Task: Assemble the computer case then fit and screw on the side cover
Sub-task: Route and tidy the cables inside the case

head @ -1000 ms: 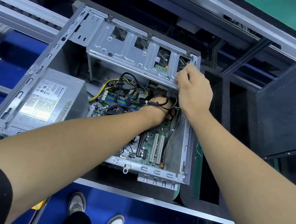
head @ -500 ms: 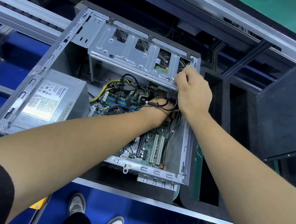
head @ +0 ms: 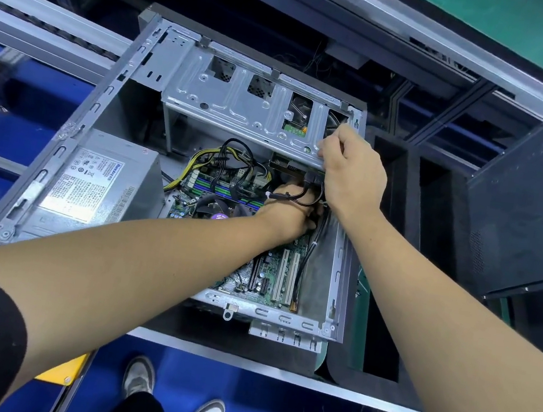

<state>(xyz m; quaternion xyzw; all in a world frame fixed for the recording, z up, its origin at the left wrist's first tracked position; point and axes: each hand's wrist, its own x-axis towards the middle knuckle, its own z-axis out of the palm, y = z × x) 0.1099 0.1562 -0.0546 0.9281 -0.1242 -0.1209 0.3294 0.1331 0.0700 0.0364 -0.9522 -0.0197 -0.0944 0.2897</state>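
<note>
On the conveyor, the case lay open side up, its side cover not yet fitted. The right hand pinched the near corner of the drive cage, fingers curled over its edge. The left hand reached under the cage among the black cables; its fingers were hidden, so its grip could not be told. Risk judged: seating the cage with cables beneath could pinch them against the board, or catch the left fingers. A dark panel, possibly the cover, stood well apart at right.
</note>
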